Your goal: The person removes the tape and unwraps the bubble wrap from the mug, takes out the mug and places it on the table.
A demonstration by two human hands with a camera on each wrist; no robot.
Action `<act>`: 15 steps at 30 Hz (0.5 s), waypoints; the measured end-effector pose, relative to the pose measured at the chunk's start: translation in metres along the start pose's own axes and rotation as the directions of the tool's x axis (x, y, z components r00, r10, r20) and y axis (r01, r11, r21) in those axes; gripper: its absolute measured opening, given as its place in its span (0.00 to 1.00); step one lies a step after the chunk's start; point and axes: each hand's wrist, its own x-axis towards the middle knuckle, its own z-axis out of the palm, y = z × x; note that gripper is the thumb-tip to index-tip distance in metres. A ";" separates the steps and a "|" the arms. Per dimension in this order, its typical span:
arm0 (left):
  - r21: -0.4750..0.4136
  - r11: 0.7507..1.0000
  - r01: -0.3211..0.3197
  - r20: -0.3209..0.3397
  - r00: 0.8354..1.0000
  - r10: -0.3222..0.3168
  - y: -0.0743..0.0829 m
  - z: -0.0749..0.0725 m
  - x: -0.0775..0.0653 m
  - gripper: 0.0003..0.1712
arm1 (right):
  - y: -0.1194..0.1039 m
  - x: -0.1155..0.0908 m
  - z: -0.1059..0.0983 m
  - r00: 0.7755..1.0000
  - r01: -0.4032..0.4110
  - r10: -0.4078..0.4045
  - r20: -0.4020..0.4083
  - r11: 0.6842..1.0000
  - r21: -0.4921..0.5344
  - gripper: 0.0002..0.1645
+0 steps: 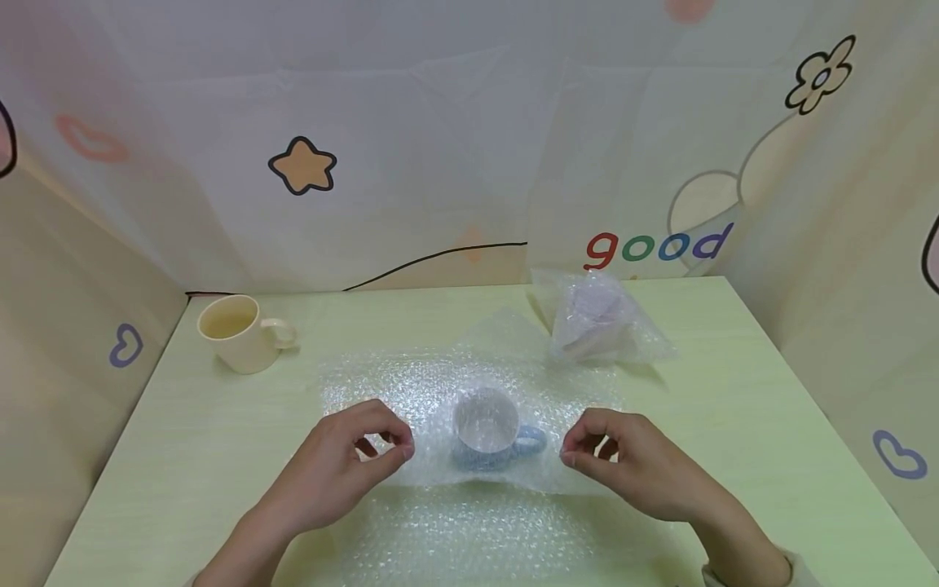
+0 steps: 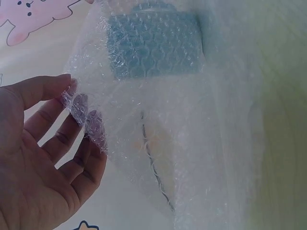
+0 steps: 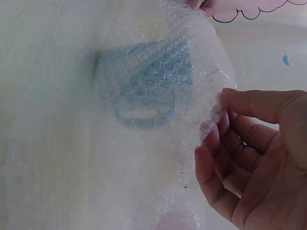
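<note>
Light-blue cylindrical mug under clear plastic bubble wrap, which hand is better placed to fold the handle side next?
Probably the right hand: it pinches the bubble wrap nearer the handle of the mug; the left hand pinches the opposite side.

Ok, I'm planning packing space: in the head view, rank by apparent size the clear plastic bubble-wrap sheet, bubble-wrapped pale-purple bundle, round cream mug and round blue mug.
1. Bubble-wrap sheet
2. Bundle
Unranked: cream mug and blue mug look alike; the blue one is nearer the camera.
</note>
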 end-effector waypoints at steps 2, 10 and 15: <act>0.001 1.000 -0.003 -0.001 1.000 0.003 0.000 0.000 -0.001 0.10 | 0.001 -0.002 0.001 1.000 0.018 -0.018 -0.001 1.000 -0.010 0.04; -0.003 1.000 -0.012 0.021 1.000 0.012 0.000 0.001 -0.005 0.08 | 0.007 -0.007 0.006 0.995 0.100 -0.099 0.009 0.995 -0.023 0.05; 0.005 1.000 -0.016 0.020 1.000 0.016 -0.001 0.002 -0.008 0.08 | 0.008 -0.009 0.011 0.992 0.117 -0.117 0.039 0.993 -0.010 0.05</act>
